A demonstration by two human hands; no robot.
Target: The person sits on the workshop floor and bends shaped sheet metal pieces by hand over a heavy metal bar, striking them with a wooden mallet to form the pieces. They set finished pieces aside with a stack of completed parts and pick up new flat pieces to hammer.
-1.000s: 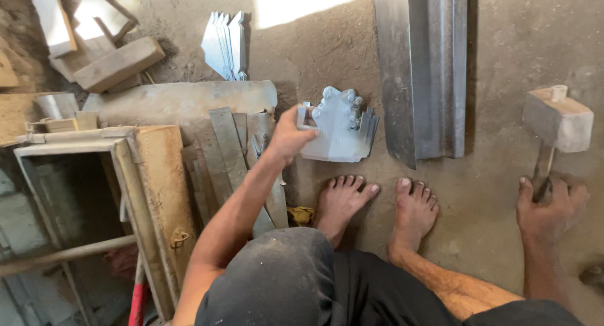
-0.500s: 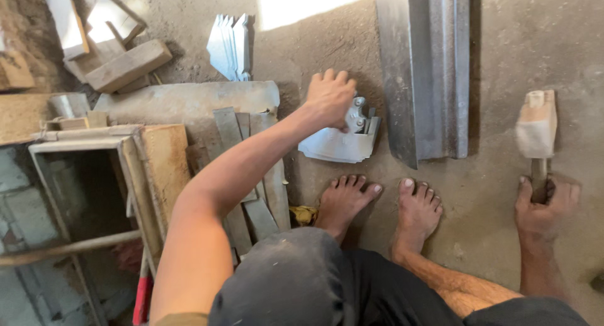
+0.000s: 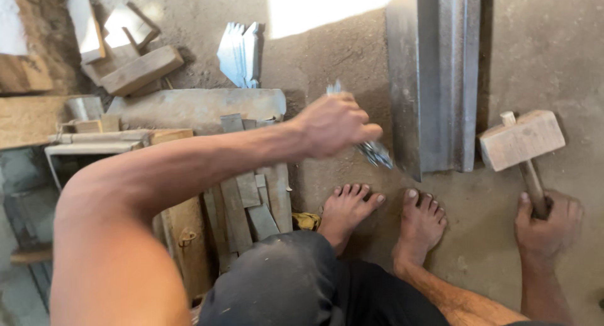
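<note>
My left hand (image 3: 336, 123) is raised above the floor and gripped around a stack of thin cut sheet-metal pieces (image 3: 375, 152), whose shiny edges stick out below and above the fist. My right hand (image 3: 546, 222) rests low at the right, closed around the handle of a wooden mallet (image 3: 521, 140) whose block head points up and away from me. My bare feet (image 3: 384, 216) are planted on the dusty concrete floor between the two hands.
A long folded sheet-metal channel (image 3: 434, 74) lies on the floor ahead. A second stack of cut metal pieces (image 3: 240, 54) leans at the back. Wooden blocks (image 3: 141, 69), a flat metal slab (image 3: 198, 107) and wood strips (image 3: 242, 206) crowd the left.
My left hand has closed on the stack of metal pieces and lifted it off the floor, turning it on edge. The mallet has tilted slightly in my right hand.
</note>
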